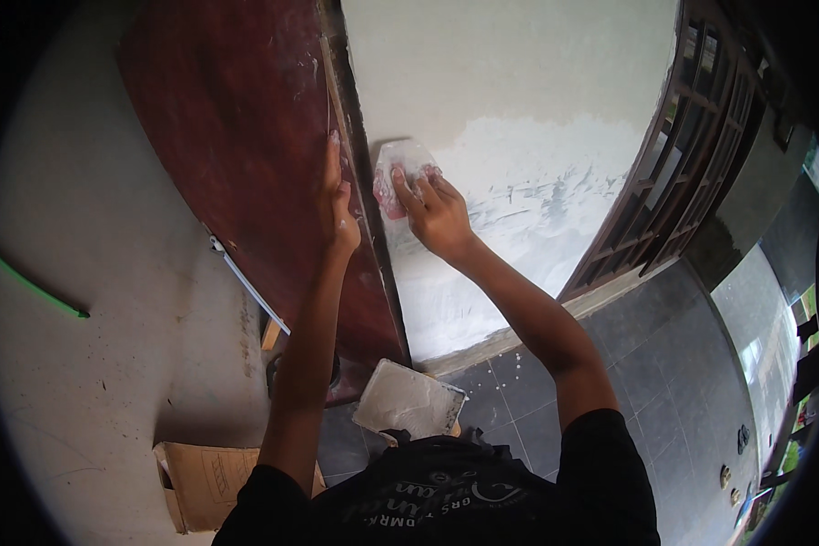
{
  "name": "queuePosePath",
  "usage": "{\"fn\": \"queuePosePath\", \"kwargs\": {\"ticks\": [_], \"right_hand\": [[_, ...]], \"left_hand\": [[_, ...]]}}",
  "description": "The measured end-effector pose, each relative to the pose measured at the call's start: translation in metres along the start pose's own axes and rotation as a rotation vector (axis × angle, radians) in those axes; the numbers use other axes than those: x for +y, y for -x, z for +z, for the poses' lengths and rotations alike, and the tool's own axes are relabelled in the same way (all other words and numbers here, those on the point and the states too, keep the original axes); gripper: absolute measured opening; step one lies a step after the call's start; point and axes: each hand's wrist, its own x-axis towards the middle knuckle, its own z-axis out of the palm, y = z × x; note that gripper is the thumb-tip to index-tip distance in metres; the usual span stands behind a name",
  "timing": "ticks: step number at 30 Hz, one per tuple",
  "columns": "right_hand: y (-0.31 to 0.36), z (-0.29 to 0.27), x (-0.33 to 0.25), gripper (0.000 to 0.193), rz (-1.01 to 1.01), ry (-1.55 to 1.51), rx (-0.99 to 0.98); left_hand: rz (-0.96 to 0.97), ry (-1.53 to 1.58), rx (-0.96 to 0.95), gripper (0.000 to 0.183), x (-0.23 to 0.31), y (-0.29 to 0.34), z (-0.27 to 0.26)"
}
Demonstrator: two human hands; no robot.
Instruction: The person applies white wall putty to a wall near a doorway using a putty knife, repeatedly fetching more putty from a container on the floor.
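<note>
My right hand (439, 217) grips a pale, roughly six-sided putty spreader (408, 153), its blade against the wall beside the dark door frame. White smears cover the spreader and my fingertips. A wet-looking white coat (528, 196) spreads over the lower wall, with greyer streaks toward the window. My left hand (339, 205) lies against the edge of a dark red door (237, 118), fingers stretched upward and dusted white. Below my arms, close to my body, sits a square white-crusted tray (428, 377) with pale material in it.
A barred brown window (669, 155) stands to the right of the wall. Near the door's foot leans a thin white strip (253, 289). At lower left is a cardboard box (211, 487). Dark grey floor tiles (651, 364), with white drips near the wall, run to the right.
</note>
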Motion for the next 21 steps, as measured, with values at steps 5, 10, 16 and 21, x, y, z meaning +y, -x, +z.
{"fn": "queuePosePath", "kwargs": {"ticks": [5,10,16,21], "right_hand": [[-0.027,0.018,0.010,0.053,-0.074,0.111,-0.113],[0.024,0.019,-0.003,0.057,-0.097,0.073,-0.225],[-0.001,0.001,-0.002,0.059,-0.058,-0.016,-0.048],[-0.019,0.006,0.025,0.060,0.019,0.080,-0.084]], "left_hand": [[-0.005,0.004,-0.008,0.065,0.000,-0.002,-0.001],[-0.022,-0.012,0.009,0.065,-0.004,-0.005,-0.013],[-0.038,-0.014,0.018,0.065,-0.003,-0.005,-0.014],[-0.043,0.013,-0.007,0.066,0.001,-0.004,-0.005]]}}
